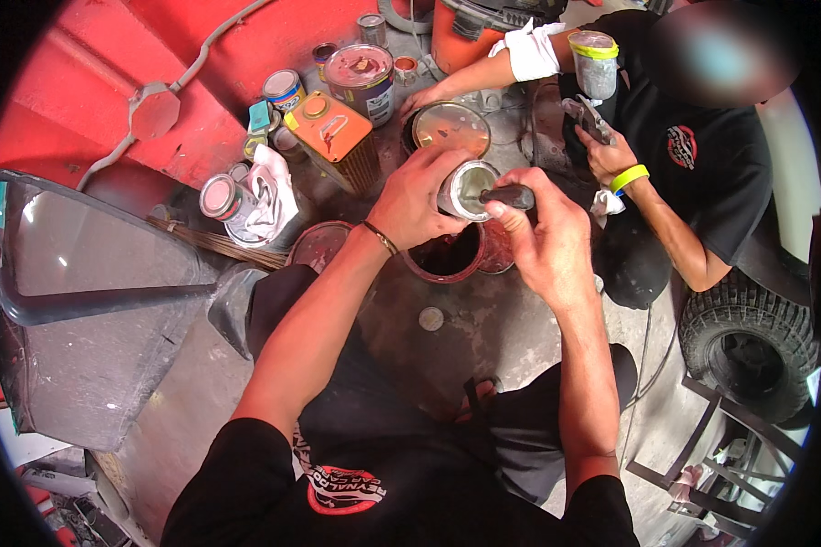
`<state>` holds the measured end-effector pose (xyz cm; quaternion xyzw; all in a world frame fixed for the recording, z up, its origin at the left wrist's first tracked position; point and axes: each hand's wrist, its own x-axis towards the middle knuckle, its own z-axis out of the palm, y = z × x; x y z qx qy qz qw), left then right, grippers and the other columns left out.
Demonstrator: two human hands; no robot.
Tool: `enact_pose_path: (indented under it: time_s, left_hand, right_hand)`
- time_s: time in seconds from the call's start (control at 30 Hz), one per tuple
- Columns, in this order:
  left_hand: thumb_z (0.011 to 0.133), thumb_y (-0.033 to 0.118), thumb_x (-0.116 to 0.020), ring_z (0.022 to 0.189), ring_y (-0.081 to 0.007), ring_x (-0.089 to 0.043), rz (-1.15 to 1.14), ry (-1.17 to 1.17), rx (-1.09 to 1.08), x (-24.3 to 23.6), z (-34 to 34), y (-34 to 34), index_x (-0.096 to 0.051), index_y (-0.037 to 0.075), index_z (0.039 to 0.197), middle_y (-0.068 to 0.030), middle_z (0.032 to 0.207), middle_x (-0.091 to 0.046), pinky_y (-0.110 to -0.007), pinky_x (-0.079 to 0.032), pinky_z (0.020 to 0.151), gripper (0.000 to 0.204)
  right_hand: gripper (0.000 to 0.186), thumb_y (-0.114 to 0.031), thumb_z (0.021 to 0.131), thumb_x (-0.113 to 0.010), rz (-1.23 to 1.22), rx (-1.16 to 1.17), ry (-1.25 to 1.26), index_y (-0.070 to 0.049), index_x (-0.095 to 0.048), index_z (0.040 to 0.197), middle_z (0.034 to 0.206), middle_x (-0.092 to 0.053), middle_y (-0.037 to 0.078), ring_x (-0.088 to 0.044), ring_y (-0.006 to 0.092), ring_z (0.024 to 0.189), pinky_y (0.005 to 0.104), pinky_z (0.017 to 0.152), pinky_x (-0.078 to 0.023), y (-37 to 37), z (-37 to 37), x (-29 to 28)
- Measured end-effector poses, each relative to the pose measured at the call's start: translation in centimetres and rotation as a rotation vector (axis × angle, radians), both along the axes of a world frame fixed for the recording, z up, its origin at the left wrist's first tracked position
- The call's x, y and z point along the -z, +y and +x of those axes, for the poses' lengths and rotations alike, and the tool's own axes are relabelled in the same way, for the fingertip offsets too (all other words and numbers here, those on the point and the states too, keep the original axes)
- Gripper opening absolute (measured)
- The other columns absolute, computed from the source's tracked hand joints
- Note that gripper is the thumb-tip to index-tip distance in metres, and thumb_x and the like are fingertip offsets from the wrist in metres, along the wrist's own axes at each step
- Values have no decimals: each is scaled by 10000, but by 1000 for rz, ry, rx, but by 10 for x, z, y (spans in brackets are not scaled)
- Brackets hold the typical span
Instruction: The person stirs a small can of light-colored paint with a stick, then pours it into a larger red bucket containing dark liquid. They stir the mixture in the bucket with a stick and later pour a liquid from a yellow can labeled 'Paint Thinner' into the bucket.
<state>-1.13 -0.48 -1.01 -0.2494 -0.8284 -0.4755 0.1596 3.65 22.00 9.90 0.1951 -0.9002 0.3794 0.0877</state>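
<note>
My left hand [424,201] is wrapped round a small open metal can [472,169], its mouth tilted toward me and its inside pale. In my right hand [547,228] is a black-handled screwdriver-like tool [513,197], pinched between thumb and fingers, with its tip inside the can's mouth. The tool's exact kind is hard to make out. Below the can stands a larger open bucket [452,273] with a dark inside and a reddish rim. Just beyond my hands a round lid or container [461,123] catches the light.
At the right a co-worker holds a spray gun [593,123] with a cup [596,66]. An orange-topped rectangular tin [330,125], a large paint can [360,77] and a white cloth [272,191] stand left. A tyre [748,337] is at the right, a car door-like panel [109,319] at the left.
</note>
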Motion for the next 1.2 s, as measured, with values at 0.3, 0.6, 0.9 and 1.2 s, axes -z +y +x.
enact_pose_path:
  time_s: [0.3, 0.6, 0.9, 1.2]
  left_hand:
    - [700, 205, -1035, 1370, -425, -688, -28, -30, 1, -1, 2, -2, -652, 86, 1507, -188, 1451, -716, -500, -572, 1168, 901]
    - [703, 230, -1038, 1354, -406, -690, -18, -48, 37, 1, 7, 4, -662, 96, 1513, -168, 1429, -714, -500, -574, 1157, 903]
    - [701, 256, -1028, 1329, -408, -682, -81, -97, 97, -7, 16, 13, -665, 120, 1490, -161, 1398, -694, -503, -583, 1126, 879]
    - [696, 365, -1066, 1344, -405, -676, -33, -42, 25, -7, 10, 5, -668, 115, 1497, -154, 1395, -702, -523, -582, 1131, 928]
  right_hand:
    - [318, -268, 1056, -847, 96, 32, -21, -57, -699, 1241, 1010, -791, 203, -787, 418, 876, 507, 786, -607, -3, -2, -8]
    - [345, -300, 1043, -871, 35, 70, -83, -30, -756, 1223, 934, -740, 177, -688, 290, 668, 441, 682, -572, -8, -2, -2]
    - [348, -351, 1067, -838, 121, 85, 36, -28, -777, 1180, 912, -748, 194, -747, 366, 777, 451, 743, -588, 8, -7, -29]
    - [292, -281, 1108, -819, -266, 44, -314, -33, -773, 1256, 751, -771, 79, -696, 111, 649, 336, 617, -545, 8, -7, -13]
